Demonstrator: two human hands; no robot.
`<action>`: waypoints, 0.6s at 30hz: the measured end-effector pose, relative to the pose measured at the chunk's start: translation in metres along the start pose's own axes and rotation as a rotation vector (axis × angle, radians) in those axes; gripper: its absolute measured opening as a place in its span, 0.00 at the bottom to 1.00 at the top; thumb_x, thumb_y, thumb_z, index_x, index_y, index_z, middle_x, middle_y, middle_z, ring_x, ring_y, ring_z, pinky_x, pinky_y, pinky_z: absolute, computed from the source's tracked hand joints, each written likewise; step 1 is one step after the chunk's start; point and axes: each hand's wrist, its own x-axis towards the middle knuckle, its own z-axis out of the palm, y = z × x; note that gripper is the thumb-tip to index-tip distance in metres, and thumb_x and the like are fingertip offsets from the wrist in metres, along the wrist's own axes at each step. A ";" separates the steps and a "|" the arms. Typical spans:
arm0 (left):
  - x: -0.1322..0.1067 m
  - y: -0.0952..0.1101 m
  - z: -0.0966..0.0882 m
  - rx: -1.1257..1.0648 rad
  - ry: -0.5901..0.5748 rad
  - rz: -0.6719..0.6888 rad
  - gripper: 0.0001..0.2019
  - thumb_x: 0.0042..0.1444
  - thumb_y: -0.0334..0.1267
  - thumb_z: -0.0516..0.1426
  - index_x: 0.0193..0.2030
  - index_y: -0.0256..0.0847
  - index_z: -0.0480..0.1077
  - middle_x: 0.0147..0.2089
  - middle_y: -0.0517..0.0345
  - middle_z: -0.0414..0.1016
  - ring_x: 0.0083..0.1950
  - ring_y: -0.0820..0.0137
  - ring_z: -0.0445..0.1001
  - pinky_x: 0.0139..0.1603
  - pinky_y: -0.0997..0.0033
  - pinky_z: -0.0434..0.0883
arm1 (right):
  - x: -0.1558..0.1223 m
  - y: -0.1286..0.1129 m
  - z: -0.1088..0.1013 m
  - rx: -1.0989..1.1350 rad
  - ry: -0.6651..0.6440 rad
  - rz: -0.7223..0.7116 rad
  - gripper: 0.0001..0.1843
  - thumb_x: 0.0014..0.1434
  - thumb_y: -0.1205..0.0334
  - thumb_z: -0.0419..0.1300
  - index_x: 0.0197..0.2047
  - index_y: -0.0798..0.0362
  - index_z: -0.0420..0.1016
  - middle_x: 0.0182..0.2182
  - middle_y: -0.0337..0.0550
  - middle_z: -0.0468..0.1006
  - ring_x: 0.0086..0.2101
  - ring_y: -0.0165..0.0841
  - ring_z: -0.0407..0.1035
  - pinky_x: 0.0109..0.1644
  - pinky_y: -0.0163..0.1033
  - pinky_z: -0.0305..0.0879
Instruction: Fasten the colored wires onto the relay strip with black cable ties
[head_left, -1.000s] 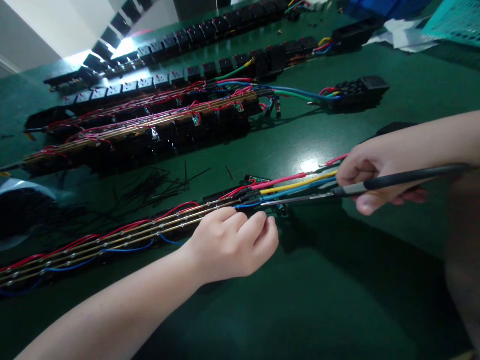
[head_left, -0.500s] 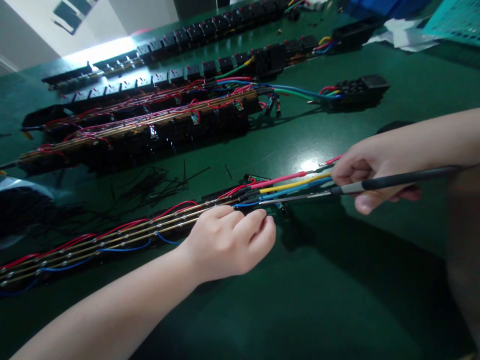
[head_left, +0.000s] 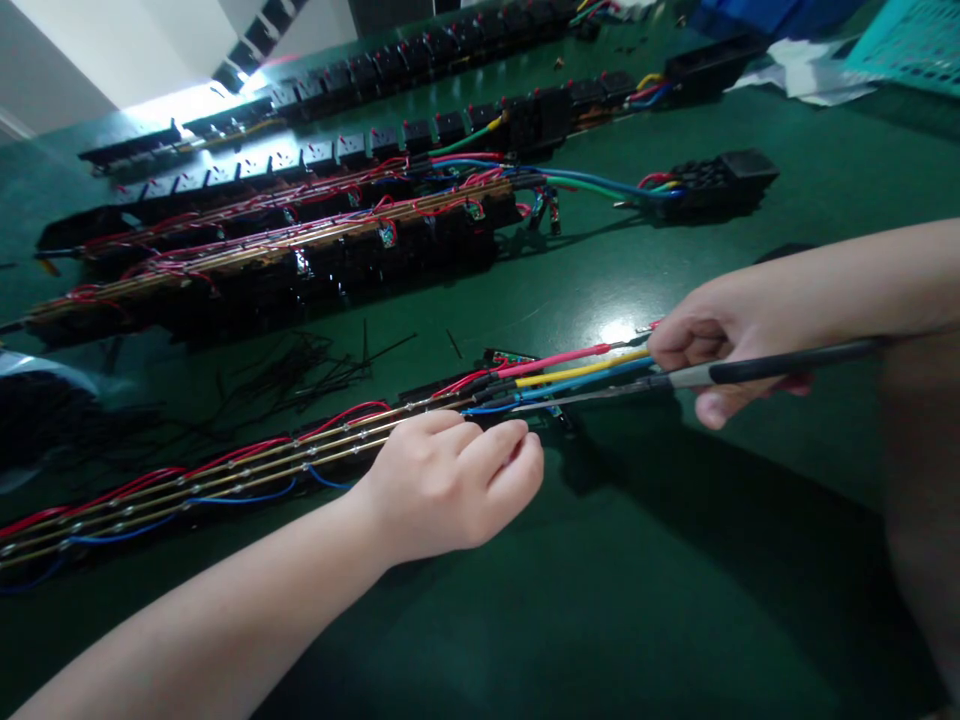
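Note:
My left hand (head_left: 457,480) is curled closed against the near side of a long socket strip with brass rails (head_left: 247,470). What its fingers hold is hidden. Closed as well, my right hand (head_left: 712,340) holds a slim tool with a grey and black handle (head_left: 750,370). Its long pointed metal end reaches left, close to the left hand's knuckles. The right fingertips also meet the ends of a yellow wire (head_left: 570,372) and a blue wire (head_left: 592,380). Above these runs a red wire (head_left: 562,357). A small circuit board (head_left: 517,357) sits by the wire joints.
Farther back lie several wired socket strips (head_left: 330,235), (head_left: 420,60). A black plug block (head_left: 724,180) trails coloured cables. Loose black ties or wire scraps (head_left: 315,370) lie behind the strip. White paper (head_left: 806,70) and a teal basket (head_left: 911,50) are at back right.
Both hands, the tool and the strip appear slightly farther left, with the whole view drifting a little. At top left, a row of dark squares now slants where a different dark shape showed before.

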 end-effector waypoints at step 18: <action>0.000 0.002 0.000 -0.016 0.004 -0.011 0.04 0.66 0.30 0.58 0.43 0.36 0.75 0.41 0.58 0.86 0.27 0.77 0.76 0.28 0.72 0.69 | 0.000 -0.012 -0.004 -0.012 0.027 0.082 0.34 0.30 0.25 0.71 0.27 0.47 0.77 0.17 0.32 0.69 0.17 0.27 0.62 0.21 0.37 0.58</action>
